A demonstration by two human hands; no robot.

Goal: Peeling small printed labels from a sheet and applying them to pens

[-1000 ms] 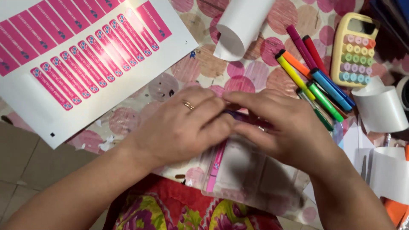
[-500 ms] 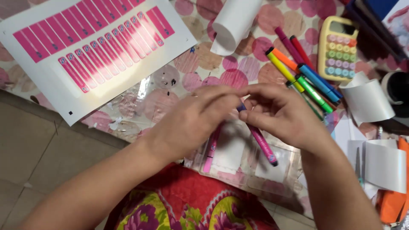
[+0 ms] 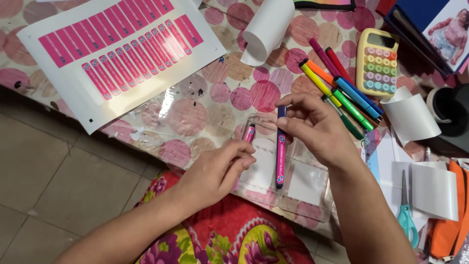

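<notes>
The right hand (image 3: 317, 124) holds a marker pen (image 3: 281, 146) with a dark blue cap and a pink label wrapped round its barrel. Its grip is a light pinch: thumb and fingertips close on the capped upper end, the other fingers curl loosely. The pen hangs nearly upright in the view, its long axis running from the cap, farthest from the body, down to a free lower end that points toward the person's lap. That lower end sits over a clear plastic sleeve (image 3: 303, 181) lying on the worktop (image 3: 229, 98), which is covered by a cloth with pink dots.

The left hand (image 3: 217, 171) lies just left of the pen, apart from it. Its fingers are half closed around a second pen (image 3: 248, 134), pink and also labelled, whose tip sticks out beyond the knuckles; how firmly it is held cannot be told. The two pens lie almost parallel, side by side, with the left hand nearest the free lower end of the blue-capped one.

Farther left lies a white sheet of pink stickers (image 3: 117, 49). Beyond the right hand sit a row of coloured markers (image 3: 342, 93), a yellow calculator (image 3: 377, 61) and a curled roll of white paper (image 3: 266, 32). Teal-handled scissors (image 3: 405, 215) lie to the right.
</notes>
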